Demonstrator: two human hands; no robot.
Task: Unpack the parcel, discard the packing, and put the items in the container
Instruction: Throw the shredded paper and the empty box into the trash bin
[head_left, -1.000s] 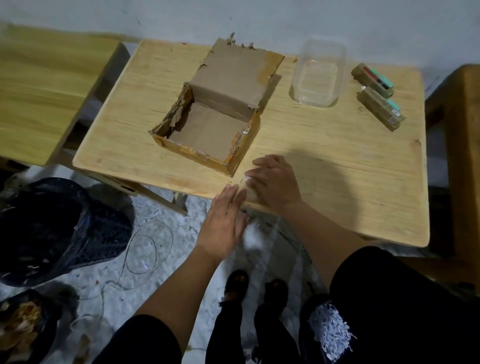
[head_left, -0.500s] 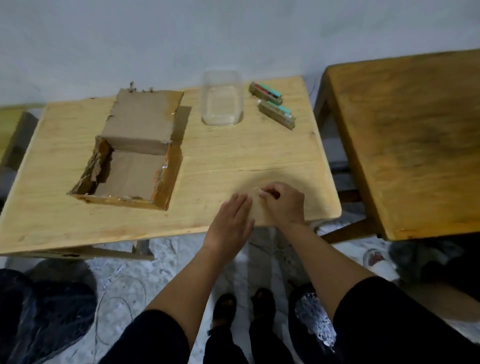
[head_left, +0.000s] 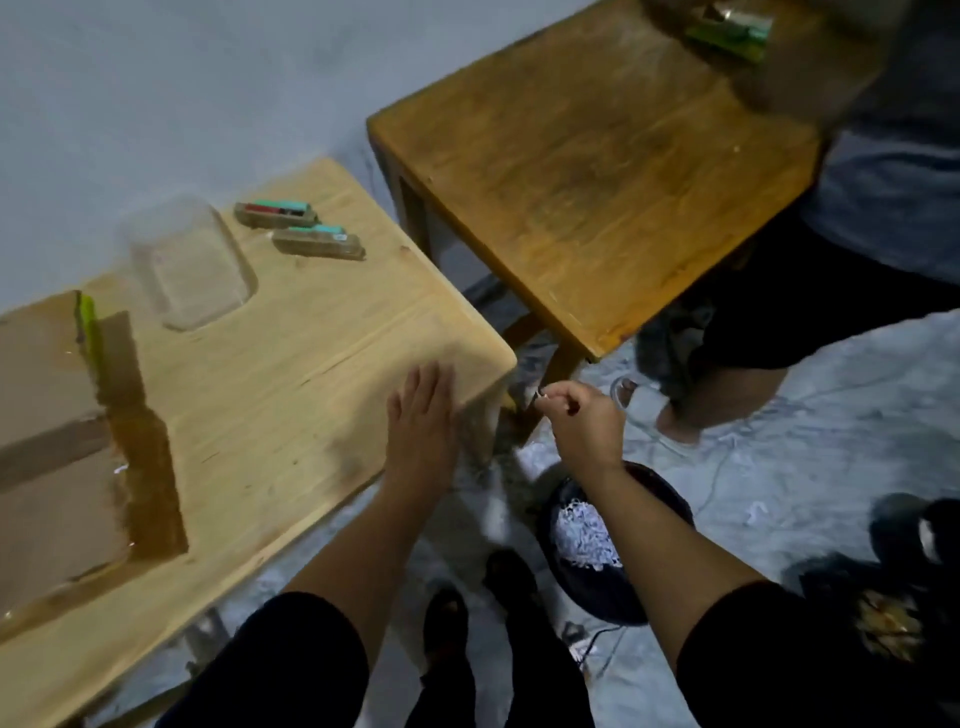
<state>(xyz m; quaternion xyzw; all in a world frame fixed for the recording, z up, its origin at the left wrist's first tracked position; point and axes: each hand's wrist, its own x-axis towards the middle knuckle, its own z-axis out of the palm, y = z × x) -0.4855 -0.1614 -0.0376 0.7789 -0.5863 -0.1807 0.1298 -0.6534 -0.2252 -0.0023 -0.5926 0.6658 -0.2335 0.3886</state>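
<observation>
The opened cardboard parcel (head_left: 57, 452) lies empty at the left of the light wooden table (head_left: 291, 364). A clear plastic container (head_left: 189, 267) stands empty at the table's back. Beside it lie two small packaged items (head_left: 275, 212) (head_left: 318, 244) with green and brown wrapping. My left hand (head_left: 423, 415) rests flat at the table's front right corner, fingers together. My right hand (head_left: 584, 418) is off the table edge, above the floor, pinching a tiny white scrap of packing between thumb and fingers. A black bin bag (head_left: 613, 540) holding shredded white paper sits below that hand.
A darker wooden table (head_left: 597, 171) stands to the right. Another person (head_left: 852, 234) stands at its far right side. More dark bags (head_left: 893, 587) and thin cables lie on the grey floor. My feet (head_left: 478, 597) are under the table's edge.
The view swung right. My right hand lifted off the table's front edge and moved right, out over the bin bag, pinching a scrap. My left hand stayed at the table's corner.
</observation>
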